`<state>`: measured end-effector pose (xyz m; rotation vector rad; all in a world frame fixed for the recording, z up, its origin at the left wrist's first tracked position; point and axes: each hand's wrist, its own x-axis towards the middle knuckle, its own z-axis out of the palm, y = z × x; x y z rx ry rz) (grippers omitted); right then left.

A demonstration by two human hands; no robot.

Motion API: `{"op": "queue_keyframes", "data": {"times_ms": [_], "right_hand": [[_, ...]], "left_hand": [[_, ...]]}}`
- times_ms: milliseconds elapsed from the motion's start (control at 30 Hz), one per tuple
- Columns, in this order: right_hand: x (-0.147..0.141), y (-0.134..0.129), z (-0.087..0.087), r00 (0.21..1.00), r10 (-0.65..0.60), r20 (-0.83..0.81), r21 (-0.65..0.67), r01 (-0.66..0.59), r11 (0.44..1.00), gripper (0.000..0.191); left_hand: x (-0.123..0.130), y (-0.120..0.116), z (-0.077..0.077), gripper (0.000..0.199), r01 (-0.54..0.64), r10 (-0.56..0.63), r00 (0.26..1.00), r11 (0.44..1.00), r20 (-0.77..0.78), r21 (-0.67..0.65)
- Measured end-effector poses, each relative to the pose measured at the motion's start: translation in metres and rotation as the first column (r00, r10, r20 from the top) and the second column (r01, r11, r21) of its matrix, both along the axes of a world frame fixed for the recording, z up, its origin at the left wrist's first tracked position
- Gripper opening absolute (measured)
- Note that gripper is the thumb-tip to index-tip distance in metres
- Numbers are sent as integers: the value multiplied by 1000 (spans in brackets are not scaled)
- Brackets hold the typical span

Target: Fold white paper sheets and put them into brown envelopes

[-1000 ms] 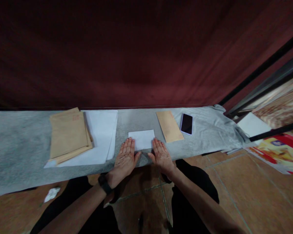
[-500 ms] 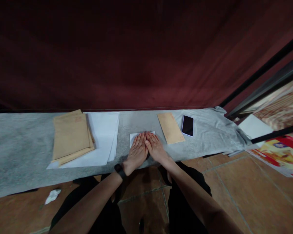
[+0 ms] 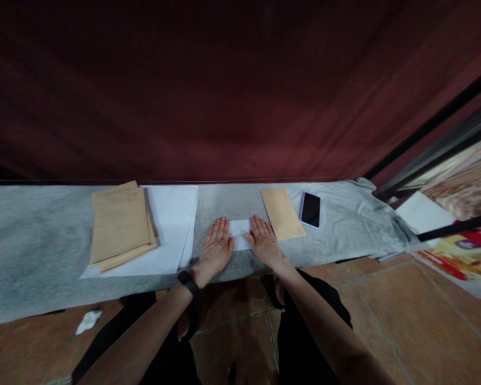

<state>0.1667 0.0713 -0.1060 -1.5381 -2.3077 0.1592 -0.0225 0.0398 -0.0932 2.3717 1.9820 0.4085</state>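
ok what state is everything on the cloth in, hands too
left hand, open, palm down
right hand, open, palm down
small white paper, flat between the hands
phone, screen up and dark
lone brown envelope, lying flat
brown envelope stack, slightly fanned
large white sheets, partly covered
grey cloth, wrinkled at its right end

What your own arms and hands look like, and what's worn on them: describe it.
The left hand and right hand wear no gloves, and no sleeves show. The left wears a black band at the wrist, perhaps a watch; the right wrist has none.
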Motion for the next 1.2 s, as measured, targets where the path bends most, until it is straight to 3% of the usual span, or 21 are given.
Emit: {"op": "queue_keyframes", "data": {"times_ms": [167,400,633,800,867,933,1000,1033,1100,1200], "right_hand": [[3,7,5,1000,-6,-11,-23,6,1000,54],[4,33,22,994,70,-89,-81,-78,994,45],[8,40,23,996,24,-91,-141,-37,989,47],[12,47,25,989,-14,-150,-253,-25,967,15],[13,52,27,915,-103,-391,-344,-41,938,5],[13,55,28,736,-240,-634,-429,-76,900,6],[13,56,29,588,-332,-738,-480,-110,870,20],[12,55,29,562,-345,-752,-490,-126,863,26],[11,52,31,484,-379,-789,-512,-178,840,35],[7,46,34,306,-467,-830,-545,-259,798,43]], "left_hand": [[-10,-3,3,61,-72,72,997,997,17,37],[-22,11,12,54,-56,55,986,998,158,3],[-26,23,6,56,-43,41,972,999,231,2],[-31,32,6,56,-86,90,916,996,392,-29],[-33,35,8,57,-121,130,858,991,496,-50],[-33,37,10,61,-185,197,753,979,628,-86],[-30,37,15,68,-243,270,577,958,771,-154],[-28,37,18,71,-248,291,471,950,832,-192],[-24,35,25,71,-194,308,280,946,909,-260],[-16,30,36,61,-19,352,110,936,929,-352]]}}
